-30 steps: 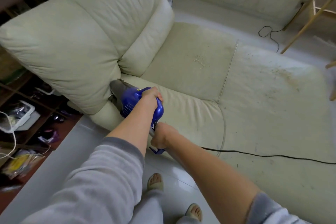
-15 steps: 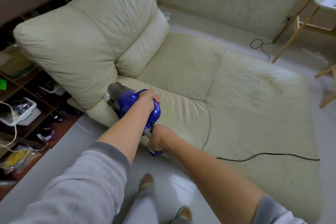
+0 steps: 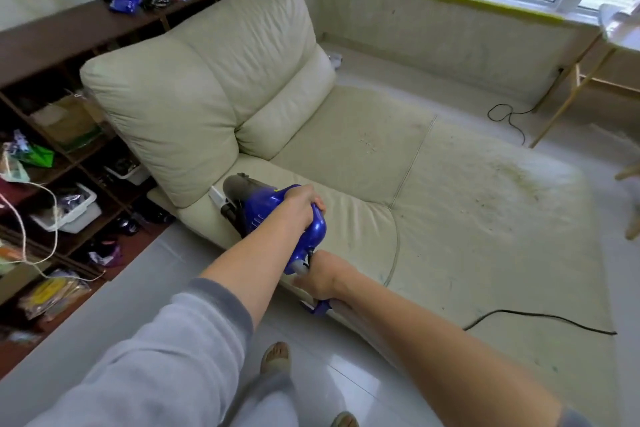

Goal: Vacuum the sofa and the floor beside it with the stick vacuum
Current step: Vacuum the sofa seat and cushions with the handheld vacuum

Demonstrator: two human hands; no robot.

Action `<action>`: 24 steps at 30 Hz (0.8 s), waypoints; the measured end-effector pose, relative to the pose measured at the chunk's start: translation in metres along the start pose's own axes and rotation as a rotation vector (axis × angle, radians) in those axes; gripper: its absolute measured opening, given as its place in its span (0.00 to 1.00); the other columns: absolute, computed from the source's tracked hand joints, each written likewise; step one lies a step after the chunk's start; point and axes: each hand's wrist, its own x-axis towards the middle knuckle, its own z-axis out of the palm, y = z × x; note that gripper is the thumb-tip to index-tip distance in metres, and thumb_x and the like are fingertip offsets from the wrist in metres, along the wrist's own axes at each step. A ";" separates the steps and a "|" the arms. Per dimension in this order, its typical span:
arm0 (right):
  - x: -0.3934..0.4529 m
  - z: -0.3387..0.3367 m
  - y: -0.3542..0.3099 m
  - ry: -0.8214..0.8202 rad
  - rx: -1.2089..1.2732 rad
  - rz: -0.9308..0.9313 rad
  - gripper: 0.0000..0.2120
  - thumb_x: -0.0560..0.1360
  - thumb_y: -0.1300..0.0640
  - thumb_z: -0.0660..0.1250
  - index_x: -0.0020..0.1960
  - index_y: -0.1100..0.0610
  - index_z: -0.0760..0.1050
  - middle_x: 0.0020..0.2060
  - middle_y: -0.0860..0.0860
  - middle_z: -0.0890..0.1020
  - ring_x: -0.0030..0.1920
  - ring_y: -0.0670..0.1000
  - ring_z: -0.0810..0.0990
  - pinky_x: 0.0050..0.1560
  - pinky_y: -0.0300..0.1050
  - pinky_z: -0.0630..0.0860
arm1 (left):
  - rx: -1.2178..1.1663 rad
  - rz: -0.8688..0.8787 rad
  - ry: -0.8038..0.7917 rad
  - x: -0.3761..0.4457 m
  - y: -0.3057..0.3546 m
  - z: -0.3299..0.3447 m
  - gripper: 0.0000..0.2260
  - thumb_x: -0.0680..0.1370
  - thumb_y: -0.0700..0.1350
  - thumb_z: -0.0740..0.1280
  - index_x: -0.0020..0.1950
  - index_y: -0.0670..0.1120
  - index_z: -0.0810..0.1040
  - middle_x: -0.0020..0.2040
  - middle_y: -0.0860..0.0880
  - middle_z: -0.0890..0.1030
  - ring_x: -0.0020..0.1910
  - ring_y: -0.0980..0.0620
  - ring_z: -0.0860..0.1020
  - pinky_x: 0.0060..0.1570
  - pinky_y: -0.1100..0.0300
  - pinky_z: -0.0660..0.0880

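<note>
The blue vacuum [image 3: 266, 208] lies against the near edge of the cream sofa [image 3: 363, 163], its grey dust cup pointing at the base of the back cushion. My left hand [image 3: 299, 203] grips the top handle of the vacuum body. My right hand [image 3: 320, 276] holds the lower rear end of the vacuum, just below the sofa's front edge. Crumbs and dark specks lie on the sofa seat [image 3: 512, 184]. The vacuum's black cord [image 3: 540, 317] trails over the right part of the seat.
A dark wooden shelf [image 3: 62, 38] full of boxes and bags stands to the left behind the sofa. The white tiled floor [image 3: 145, 288] runs along the sofa's front, with my slippered feet [image 3: 277, 355] on it. A wooden-legged table [image 3: 575, 87] and another black cable [image 3: 509, 118] are far right.
The camera has lifted, showing the shelf top and the window. Both hands keep their hold; the vacuum has stayed at the sofa's near edge by the back cushion.
</note>
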 end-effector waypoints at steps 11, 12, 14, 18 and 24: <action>0.056 0.004 -0.014 -0.043 0.157 -0.011 0.10 0.79 0.58 0.57 0.46 0.60 0.75 0.43 0.57 0.76 0.45 0.55 0.74 0.53 0.49 0.74 | 0.032 -0.255 -0.012 0.046 -0.004 -0.003 0.16 0.81 0.36 0.52 0.32 0.44 0.61 0.15 0.51 0.62 0.11 0.56 0.59 0.15 0.71 0.58; 0.068 0.006 -0.017 -0.030 0.156 -0.008 0.09 0.79 0.57 0.58 0.42 0.59 0.74 0.42 0.56 0.77 0.44 0.55 0.75 0.52 0.48 0.74 | 0.016 -0.245 -0.013 0.050 0.002 -0.005 0.17 0.81 0.36 0.52 0.32 0.45 0.60 0.15 0.51 0.61 0.11 0.56 0.59 0.15 0.71 0.58; 0.095 0.011 -0.025 -0.001 0.161 0.010 0.09 0.77 0.54 0.61 0.43 0.58 0.75 0.40 0.54 0.79 0.43 0.56 0.78 0.51 0.49 0.78 | -0.032 -0.238 -0.001 0.059 0.015 -0.012 0.18 0.81 0.37 0.52 0.31 0.45 0.59 0.15 0.51 0.61 0.11 0.56 0.59 0.14 0.71 0.57; 0.140 0.018 -0.036 -0.034 0.118 0.008 0.09 0.76 0.52 0.61 0.46 0.56 0.77 0.42 0.54 0.81 0.45 0.57 0.79 0.51 0.53 0.79 | -0.104 -0.248 0.000 0.082 0.032 -0.028 0.18 0.82 0.38 0.53 0.31 0.46 0.59 0.15 0.52 0.61 0.11 0.56 0.58 0.13 0.70 0.56; 0.161 0.021 -0.044 -0.059 0.125 0.012 0.10 0.78 0.53 0.57 0.45 0.58 0.72 0.41 0.55 0.77 0.44 0.57 0.77 0.49 0.49 0.76 | -0.127 -0.294 0.052 0.119 0.035 -0.049 0.17 0.82 0.39 0.57 0.32 0.46 0.61 0.16 0.52 0.63 0.12 0.57 0.60 0.14 0.71 0.58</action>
